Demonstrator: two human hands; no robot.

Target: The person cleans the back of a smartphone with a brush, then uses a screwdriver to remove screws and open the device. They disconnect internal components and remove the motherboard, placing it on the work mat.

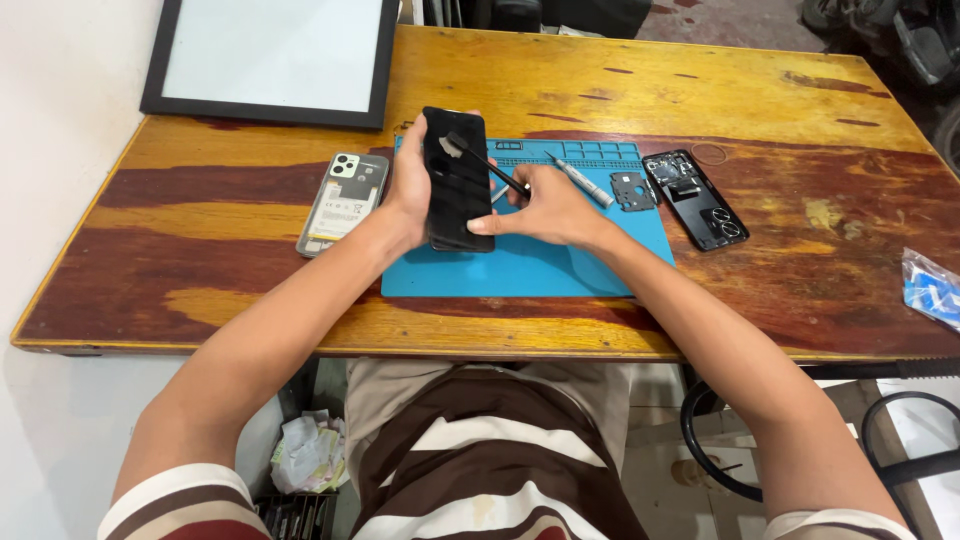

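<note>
A phone back with its battery showing [342, 203] lies left of the blue mat [540, 270]. My left hand [408, 185] grips the black phone [457, 180] above it. My right hand [548, 208] pinches a black brush [485, 163] touching the phone's top.

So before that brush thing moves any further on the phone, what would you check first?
1. Left hand grips the black phone along its side: ok.
2. Right hand holds the thin black tool, its tip on the phone's upper end: ok.
3. Phone is over the blue mat, not the bare wooden table: ok.
4. Screwdriver and small black plate lie on the mat close to the right hand, easily knocked: not ok.
5. Opened phones, one at the left and one at the right, lie apart from both hands: ok.
6. Whether the held phone is switched off: cannot tell.
</note>
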